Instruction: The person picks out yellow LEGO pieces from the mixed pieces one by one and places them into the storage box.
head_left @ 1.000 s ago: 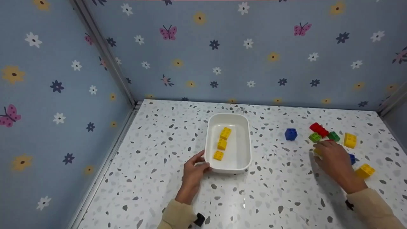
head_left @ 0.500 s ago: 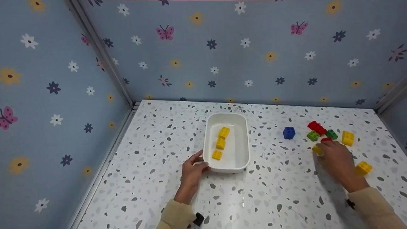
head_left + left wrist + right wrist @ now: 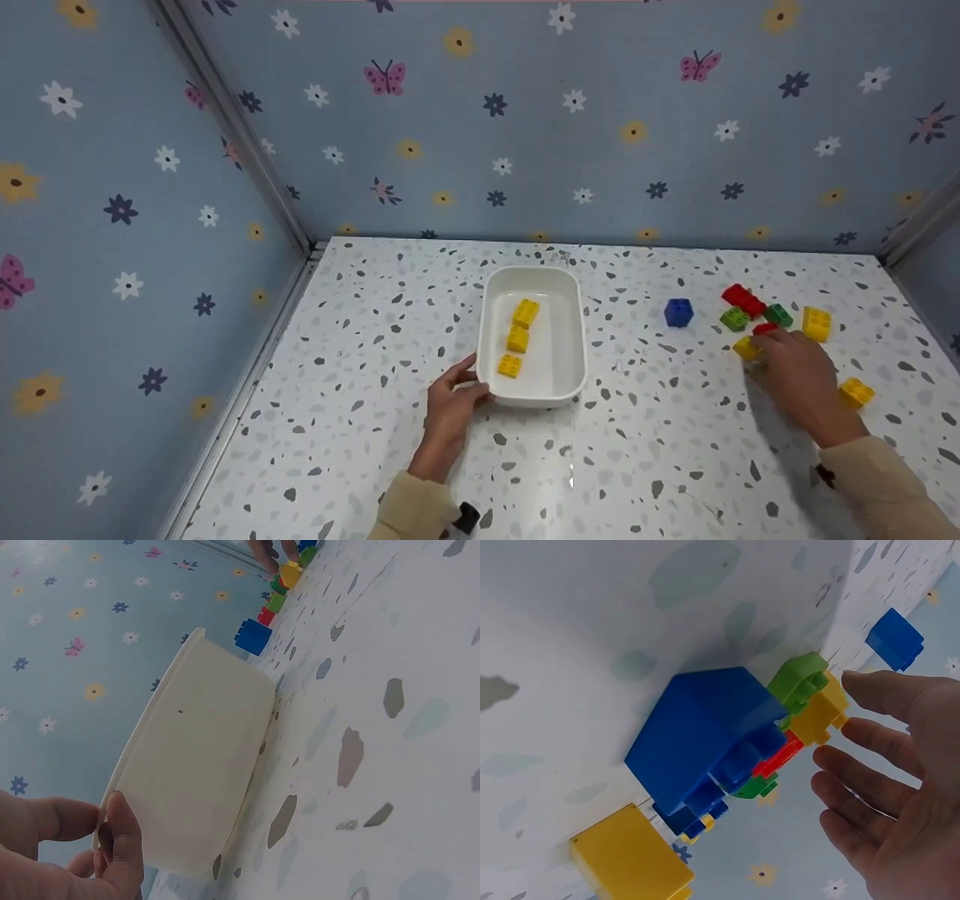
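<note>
My left hand (image 3: 452,405) grips the near-left corner of a white plastic tub (image 3: 555,389), its thumb on the outer wall in the left wrist view. Inside the tub lie three yellow toy bricks, the middle one (image 3: 517,338) between the other two. On the right, my right hand (image 3: 799,375) has thumb and forefinger at either side of a yellow toy brick (image 3: 816,714), pinching its edge. A light green brick (image 3: 735,319) and a red brick (image 3: 765,328) lie close to those fingertips. A large blue brick (image 3: 705,735) stands beside the hand in the right wrist view.
Other toy bricks lie around the right hand: a red one (image 3: 744,300), a dark green one (image 3: 778,315) and yellow ones (image 3: 817,324). A blue brick (image 3: 679,313) stands apart, nearer the tub. Patterned panels (image 3: 525,135) border the speckled table (image 3: 360,337).
The right hand has shifted slightly, and more of the yellow brick at its fingertips shows. The whole head view has drifted a little left. The left hand stays on the tub.
</note>
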`<action>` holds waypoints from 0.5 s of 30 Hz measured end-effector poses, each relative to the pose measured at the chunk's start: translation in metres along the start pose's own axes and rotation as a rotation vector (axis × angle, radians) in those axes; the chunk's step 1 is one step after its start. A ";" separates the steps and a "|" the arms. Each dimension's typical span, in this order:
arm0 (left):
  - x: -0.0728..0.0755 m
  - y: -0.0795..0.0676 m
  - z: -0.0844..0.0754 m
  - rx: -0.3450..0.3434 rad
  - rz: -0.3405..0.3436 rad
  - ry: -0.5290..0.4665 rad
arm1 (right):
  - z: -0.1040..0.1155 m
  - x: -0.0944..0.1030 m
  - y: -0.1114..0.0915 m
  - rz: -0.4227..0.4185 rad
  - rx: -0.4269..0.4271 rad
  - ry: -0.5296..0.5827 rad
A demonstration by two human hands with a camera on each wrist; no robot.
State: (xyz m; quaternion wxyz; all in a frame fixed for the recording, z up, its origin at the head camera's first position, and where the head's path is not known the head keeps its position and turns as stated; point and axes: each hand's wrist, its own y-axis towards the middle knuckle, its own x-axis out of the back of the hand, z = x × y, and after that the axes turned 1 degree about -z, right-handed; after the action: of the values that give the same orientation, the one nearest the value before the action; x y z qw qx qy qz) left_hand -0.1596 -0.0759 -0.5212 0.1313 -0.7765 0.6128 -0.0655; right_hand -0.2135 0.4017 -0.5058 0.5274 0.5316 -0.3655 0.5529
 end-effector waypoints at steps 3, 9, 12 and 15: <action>0.000 -0.001 0.000 0.006 -0.002 -0.004 | -0.002 -0.001 0.001 0.022 -0.010 -0.003; 0.001 -0.001 0.001 -0.003 0.004 -0.008 | -0.004 -0.002 0.003 0.024 -0.032 0.015; 0.000 -0.001 0.001 -0.001 0.005 -0.012 | -0.005 -0.003 0.005 -0.002 -0.036 0.017; 0.000 -0.001 0.001 0.001 0.008 -0.030 | -0.006 -0.005 0.007 -0.009 -0.033 0.011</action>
State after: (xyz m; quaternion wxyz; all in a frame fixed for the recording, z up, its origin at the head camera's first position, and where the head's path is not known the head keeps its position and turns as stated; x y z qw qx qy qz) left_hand -0.1587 -0.0759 -0.5218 0.1410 -0.7748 0.6139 -0.0538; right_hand -0.2219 0.4057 -0.5103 0.5407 0.5213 -0.3691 0.5474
